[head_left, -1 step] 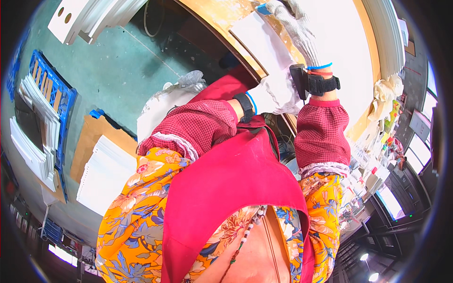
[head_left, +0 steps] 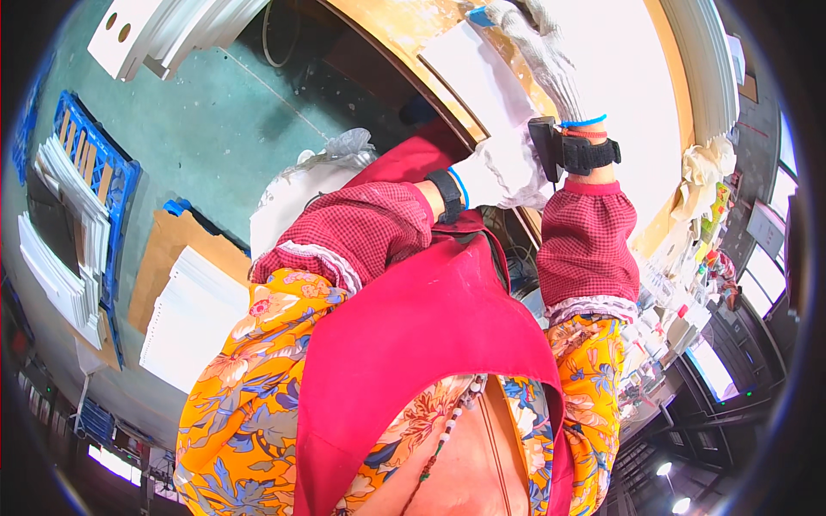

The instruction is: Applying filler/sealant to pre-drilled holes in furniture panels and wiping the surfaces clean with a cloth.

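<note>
One white flat piece (head_left: pixel 477 77): on the wooden table (head_left: pixel 383 21), just in from the table's dark edge.
Its long way: slanting, from upper left down to lower right, with its low end by the left hand.
Left hand (head_left: pixel 508 172): in a white glove, at the low end; the piece runs up and a bit left from it. The fingers look bunched, but I cannot tell if they pinch anything.
Right hand (head_left: pixel 542 64): in a white glove, farther up, with the piece to its left. The fingers bend over to the left. I cannot tell how wide they are or if they hold anything.
Blue bit (head_left: pixel 482 15): at the right hand's fingertips; too small to tell what it is.
Nearer hand: left for the low end, right for the top end.
Black box (head_left: pixel 545 150): on the right wrist, between the two hands.
White panels (head_left: pixel 710 77): a tall pile on the right.
Blue pallet (head_left: pixel 120 172): down on the floor, far to the left.
</note>
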Available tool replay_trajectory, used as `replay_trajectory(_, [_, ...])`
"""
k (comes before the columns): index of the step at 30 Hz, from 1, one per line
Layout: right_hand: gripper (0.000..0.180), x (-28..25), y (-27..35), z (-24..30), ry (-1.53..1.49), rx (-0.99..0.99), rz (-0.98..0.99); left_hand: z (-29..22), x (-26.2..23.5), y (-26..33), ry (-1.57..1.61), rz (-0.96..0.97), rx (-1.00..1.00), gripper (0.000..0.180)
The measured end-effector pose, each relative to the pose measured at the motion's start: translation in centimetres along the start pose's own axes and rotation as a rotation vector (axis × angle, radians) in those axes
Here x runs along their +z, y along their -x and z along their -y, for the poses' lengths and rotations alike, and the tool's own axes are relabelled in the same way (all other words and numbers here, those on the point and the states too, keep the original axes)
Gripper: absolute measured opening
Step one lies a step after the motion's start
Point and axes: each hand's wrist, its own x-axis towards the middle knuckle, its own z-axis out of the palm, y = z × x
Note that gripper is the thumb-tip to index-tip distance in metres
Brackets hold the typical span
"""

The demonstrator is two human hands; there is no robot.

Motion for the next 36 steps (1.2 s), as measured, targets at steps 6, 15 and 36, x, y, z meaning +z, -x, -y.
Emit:
replay_trajectory(6, [0.03, -0.1, -0.4, -1.2, -0.022, 0.001, -0.015, -1.2, -6.8, -1.8, 0.229, 0.101, -0.108, 0.027])
replay_trajectory(15, [0.029, -0.4, 0.0, -1.2, -0.015, 0.01, -0.035, -1.2, -6.8, -1.8, 0.174, 0.089, -0.063, 0.027])
replay_trajectory(36, [0.021, -0.1, 0.9, 0.6, 0.034, 0.141, -0.131, -1.0, -6.9, -2.3, 0.086, 0.038, 0.002, 0.024])
